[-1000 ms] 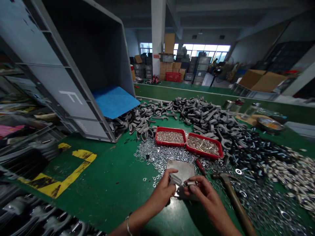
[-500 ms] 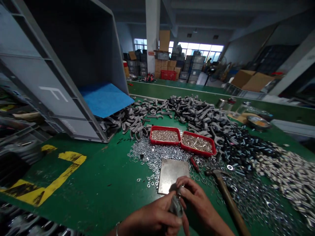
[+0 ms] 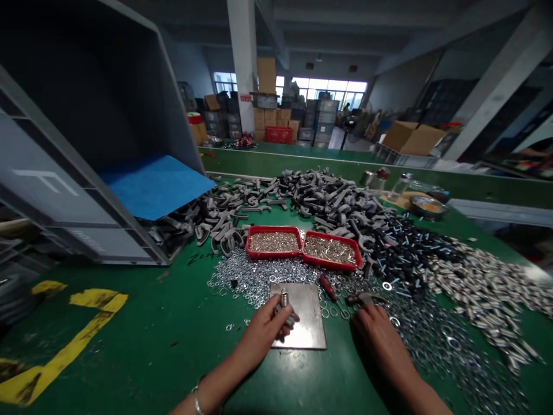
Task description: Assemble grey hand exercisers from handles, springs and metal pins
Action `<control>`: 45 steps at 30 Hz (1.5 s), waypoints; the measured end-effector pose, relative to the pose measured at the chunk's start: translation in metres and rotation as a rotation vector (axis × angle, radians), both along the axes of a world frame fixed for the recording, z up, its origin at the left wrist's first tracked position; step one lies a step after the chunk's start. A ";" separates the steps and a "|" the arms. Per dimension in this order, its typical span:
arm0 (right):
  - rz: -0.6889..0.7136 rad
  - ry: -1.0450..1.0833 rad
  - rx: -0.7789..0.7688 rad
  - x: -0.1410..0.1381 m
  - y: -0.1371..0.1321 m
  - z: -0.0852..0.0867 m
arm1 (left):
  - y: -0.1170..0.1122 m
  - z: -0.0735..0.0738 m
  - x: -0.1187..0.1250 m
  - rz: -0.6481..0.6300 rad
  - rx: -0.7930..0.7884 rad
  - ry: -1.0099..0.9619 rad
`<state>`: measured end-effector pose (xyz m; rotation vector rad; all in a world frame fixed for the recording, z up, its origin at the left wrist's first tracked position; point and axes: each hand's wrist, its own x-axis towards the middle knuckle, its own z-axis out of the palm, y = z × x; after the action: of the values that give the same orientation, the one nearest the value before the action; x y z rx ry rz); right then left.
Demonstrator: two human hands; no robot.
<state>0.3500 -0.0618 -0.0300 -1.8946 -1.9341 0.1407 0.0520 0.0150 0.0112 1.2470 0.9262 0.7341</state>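
1. The grey part lies within the left hand, between the thumb and the bent fingers, with its shiny, coil-like end pointing up past the fingertips.
2. The left hand is closed around this part, leaving little gap between thumb and fingers; its lower portion is mostly hidden by them.
3. Both sit over the left side of a flat metal plate on the green tabletop; whether the part touches the plate is unclear.
4. The right hand is well apart from the grey part, to the right of the plate, reaching over the hammer just below its head.
5. Its back faces up and its fingers curl downward, out of sight, so how tightly they are bent, or whether they grip the handle, is impossible to see.
6. Between the plate and the hammer head lies a red-handled tool.
7. Beyond the plate, small metal rings spread up to two red trays, the left tray and the right tray, each filled with tiny metal pieces.
8. Loose larger rings are scattered right of the right hand.
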 end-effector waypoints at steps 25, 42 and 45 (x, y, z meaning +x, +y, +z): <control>0.216 0.994 -0.094 -0.128 0.001 0.037 | -0.037 0.022 0.020 0.133 0.170 0.058; -0.413 0.090 -0.047 0.135 0.018 0.037 | -0.011 -0.002 0.037 0.177 0.227 0.210; -0.503 0.062 -0.139 0.150 0.031 0.049 | -0.025 -0.004 0.039 0.139 0.321 0.259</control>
<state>0.4999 -0.0313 0.0189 -2.3726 -1.3833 0.1807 0.0908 -0.0095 0.0071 1.5985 1.1460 0.8690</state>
